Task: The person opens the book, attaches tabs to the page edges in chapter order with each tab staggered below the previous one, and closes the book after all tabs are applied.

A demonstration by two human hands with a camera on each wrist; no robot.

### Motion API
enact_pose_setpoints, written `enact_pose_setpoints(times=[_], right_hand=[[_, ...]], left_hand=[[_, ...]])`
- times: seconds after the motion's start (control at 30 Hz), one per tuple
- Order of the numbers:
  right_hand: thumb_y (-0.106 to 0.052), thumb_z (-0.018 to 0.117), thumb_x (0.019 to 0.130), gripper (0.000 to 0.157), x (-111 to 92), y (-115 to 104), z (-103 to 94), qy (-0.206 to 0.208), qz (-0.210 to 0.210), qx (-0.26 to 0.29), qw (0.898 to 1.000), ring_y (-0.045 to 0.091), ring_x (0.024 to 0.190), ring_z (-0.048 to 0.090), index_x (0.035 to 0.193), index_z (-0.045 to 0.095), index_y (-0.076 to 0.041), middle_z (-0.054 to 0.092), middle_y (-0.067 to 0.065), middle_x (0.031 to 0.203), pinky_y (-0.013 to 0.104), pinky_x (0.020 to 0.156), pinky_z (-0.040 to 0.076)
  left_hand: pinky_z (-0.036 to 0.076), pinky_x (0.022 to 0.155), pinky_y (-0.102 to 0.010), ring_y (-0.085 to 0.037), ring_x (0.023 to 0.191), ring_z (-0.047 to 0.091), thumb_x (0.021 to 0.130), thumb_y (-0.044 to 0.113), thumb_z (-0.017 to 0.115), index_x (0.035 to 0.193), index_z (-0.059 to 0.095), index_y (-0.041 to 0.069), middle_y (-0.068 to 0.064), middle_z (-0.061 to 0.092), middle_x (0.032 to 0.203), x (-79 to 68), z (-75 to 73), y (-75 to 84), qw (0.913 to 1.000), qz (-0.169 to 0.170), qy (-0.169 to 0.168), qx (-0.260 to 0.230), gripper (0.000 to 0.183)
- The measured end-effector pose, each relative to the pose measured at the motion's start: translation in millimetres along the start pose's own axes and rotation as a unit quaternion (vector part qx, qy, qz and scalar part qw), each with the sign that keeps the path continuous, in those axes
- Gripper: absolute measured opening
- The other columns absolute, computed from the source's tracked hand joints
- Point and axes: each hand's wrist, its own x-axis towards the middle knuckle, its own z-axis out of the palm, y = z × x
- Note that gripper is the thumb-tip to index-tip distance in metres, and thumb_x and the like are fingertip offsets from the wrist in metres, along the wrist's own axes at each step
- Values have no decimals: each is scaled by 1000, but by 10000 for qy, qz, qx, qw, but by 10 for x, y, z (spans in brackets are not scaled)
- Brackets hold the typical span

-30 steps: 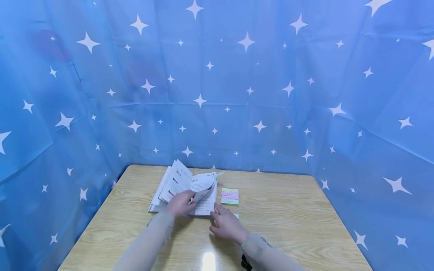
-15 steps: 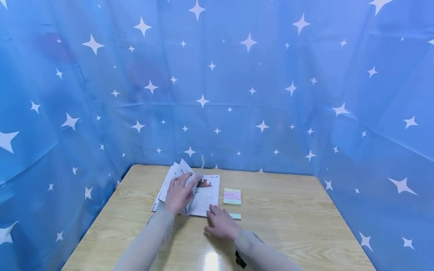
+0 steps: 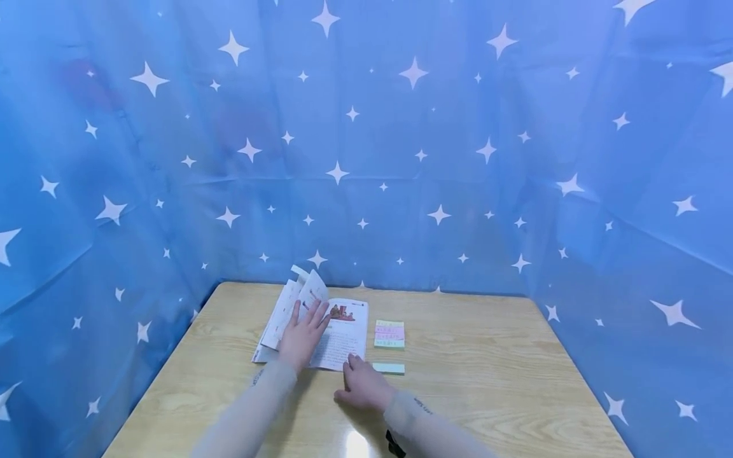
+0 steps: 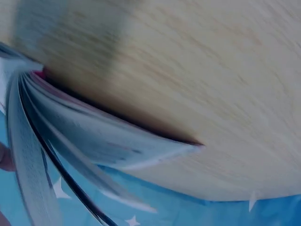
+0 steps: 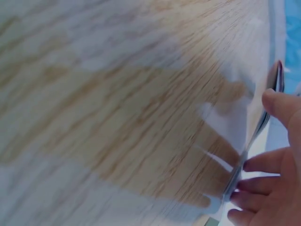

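Taking twelve o'clock as the far side, you work at a light wood-grain tabletop with rounded far corners [image 3: 487, 381], and a blue fabric curtain printed with white four-pointed stars [image 3: 366, 137] closes off the nine, twelve and three o'clock sides, creased and hanging in folds. A white patch of glare [image 3: 357, 444] shines on the wood at six o'clock. The open white paper book with printed pages [image 3: 338, 350] lies at about ten to eleven o'clock from the table's middle, near the far edge, its right page bearing a reddish-brown illustration [image 3: 342, 313] and its left leaves partly raised. Just off the book's three o'clock side sits a block of yellow, pink and green sticky notes with handwriting [image 3: 389, 334]; a pale green paper strip [image 3: 392, 368] lies just beyond its six o'clock edge, near your right hand [image 3: 364, 383]. Your left hand [image 3: 300, 340] rests on the left leaves, fingers straight and spread; your right touches the book's four o'clock corner, fingers loosely extended, slightly apart. Your pale long sleeves [image 3: 246, 413] cross the near wood, hiding parts of it, while in the left wrist view fanned pages hide most of that hand
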Motion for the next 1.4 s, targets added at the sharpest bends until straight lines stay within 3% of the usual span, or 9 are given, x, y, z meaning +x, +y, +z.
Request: enact_pose_setpoints(times=[0.2, 0.43, 0.67, 0.9, 1.1, 1.4], right_hand=[[-54, 52, 79, 74, -34, -60, -9, -99, 103, -122, 9998, 34, 121, 35, 125, 45, 3, 38, 23, 132, 43, 99, 31], [-53, 53, 79, 72, -19, -68, -54, -81, 109, -154, 9998, 34, 120, 36, 124, 46, 3, 39, 23, 130, 43, 98, 31], [-54, 52, 79, 72, -3, -82, -35, -167, 86, -302, 9994, 32, 121, 37, 124, 47, 1, 40, 22, 130, 41, 98, 32], [-55, 51, 79, 74, -20, -80, -47, -328, 180, -481, 9981, 31, 122, 35, 128, 43, 0, 37, 20, 133, 41, 100, 30], [-54, 51, 79, 73, -46, -81, -53, -204, 73, -616, 9979, 31, 122, 35, 128, 43, 0, 37, 20, 133, 41, 99, 31], [-55, 50, 80, 74, -56, -71, -66, -135, -26, -773, 9969, 31, 122, 35, 128, 42, 1, 37, 20, 133, 42, 98, 32]], left_hand=[[-2, 103, -53, -23, 132, 11, 90, 14, 43, 132, 41, 20, -2, 22, 144, -33, 42, 206, 9942, -194, -1058, 53, 43], [0, 104, -52, -22, 130, 21, 91, 19, 40, 128, 46, 16, -2, 35, 138, -1, 133, 272, 9916, -446, -1155, -370, 38], [-4, 102, -55, -23, 130, 20, 91, 18, 36, 132, 41, 16, -3, 32, 139, -22, 298, 227, 9833, -784, -1289, -1020, 41], [-5, 99, -60, -24, 131, 17, 92, 22, 35, 135, 37, 18, 1, 26, 142, 3, 274, 191, 9568, -1254, -1568, -2104, 43], [-8, 98, -60, -23, 132, 11, 92, 35, 35, 139, 25, 19, 3, 16, 145, 16, 365, 171, 9377, -1527, -1721, -2603, 51], [-4, 96, -64, -24, 133, 8, 92, 39, 34, 141, 17, 19, 4, 11, 146, 41, 495, 138, 9051, -1833, -1763, -3408, 55]])
